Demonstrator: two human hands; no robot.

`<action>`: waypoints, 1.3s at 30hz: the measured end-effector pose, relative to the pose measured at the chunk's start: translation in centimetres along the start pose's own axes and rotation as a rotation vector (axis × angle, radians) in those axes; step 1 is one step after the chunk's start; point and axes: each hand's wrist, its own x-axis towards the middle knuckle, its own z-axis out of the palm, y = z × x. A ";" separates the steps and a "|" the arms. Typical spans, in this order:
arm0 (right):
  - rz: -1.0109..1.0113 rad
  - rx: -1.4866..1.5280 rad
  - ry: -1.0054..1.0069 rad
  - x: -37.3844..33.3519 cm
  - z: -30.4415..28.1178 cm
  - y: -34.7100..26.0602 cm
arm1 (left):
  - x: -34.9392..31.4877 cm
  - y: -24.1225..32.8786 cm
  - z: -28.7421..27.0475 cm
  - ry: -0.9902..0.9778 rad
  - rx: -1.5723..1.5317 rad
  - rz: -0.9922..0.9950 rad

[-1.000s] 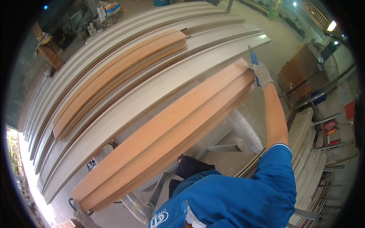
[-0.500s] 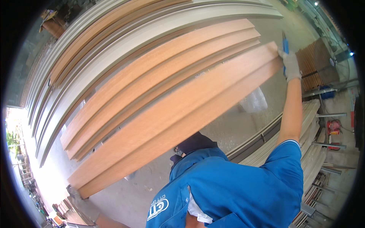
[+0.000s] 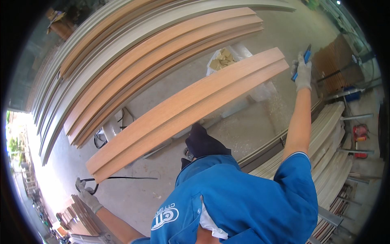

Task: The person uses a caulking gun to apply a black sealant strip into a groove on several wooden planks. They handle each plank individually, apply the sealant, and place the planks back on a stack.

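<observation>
The wood-coloured panel (image 3: 183, 107) lies slantwise in front of the person, between the hands and apart from the right one. Just off its near-left end, the gloved left hand (image 3: 86, 195) has its fingers partly curled on a black strip (image 3: 130, 177). Beyond the far-right end, the gloved right hand (image 3: 304, 74) is closed around a blue knife (image 3: 307, 53). Similar panels (image 3: 170, 44) lie stacked farther off
</observation>
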 end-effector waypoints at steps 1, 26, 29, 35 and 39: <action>-0.051 -0.088 0.016 -0.3 -0.3 0.3 | 0.0 0.7 -0.9 0.081 -0.001 -0.045; -0.106 0.233 -0.570 -12.2 13.3 -0.4 | -6.8 19.4 12.3 -0.365 -0.550 0.362; 0.019 0.597 -0.784 -16.3 14.8 -2.7 | -10.4 22.0 20.2 -0.865 -0.787 0.391; -0.033 0.642 -0.961 -25.5 15.9 -5.9 | -20.6 26.4 26.1 -1.062 -0.126 0.751; 0.030 0.507 -0.965 -28.5 15.3 -7.6 | -21.5 28.0 24.6 -0.987 0.034 0.914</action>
